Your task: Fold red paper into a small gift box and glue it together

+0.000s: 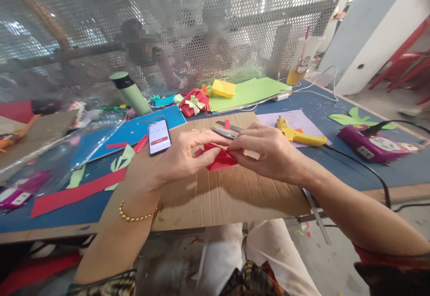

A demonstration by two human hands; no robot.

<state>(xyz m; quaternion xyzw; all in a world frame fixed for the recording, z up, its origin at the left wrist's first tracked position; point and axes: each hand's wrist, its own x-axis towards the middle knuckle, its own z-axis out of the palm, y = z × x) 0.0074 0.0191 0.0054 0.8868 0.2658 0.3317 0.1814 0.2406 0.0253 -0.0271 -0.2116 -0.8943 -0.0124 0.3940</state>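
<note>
A small folded piece of red paper is held just above the brown cardboard. My left hand pinches its left side between thumb and fingers. On its right edge the fingertips of my right hand are closed. Part of the red paper is hidden behind my fingers. Right behind my hands lie scissors and a flat metal ruler, with a scrap of red paper on the ruler. To the right, a yellow hot glue gun rests on a lilac sheet.
A phone lies left of my hands, near a red paper strip. Behind stand a green bottle and a drink cup. A purple power socket and the glue gun's cord occupy the right. Perforated metal mesh closes off the back.
</note>
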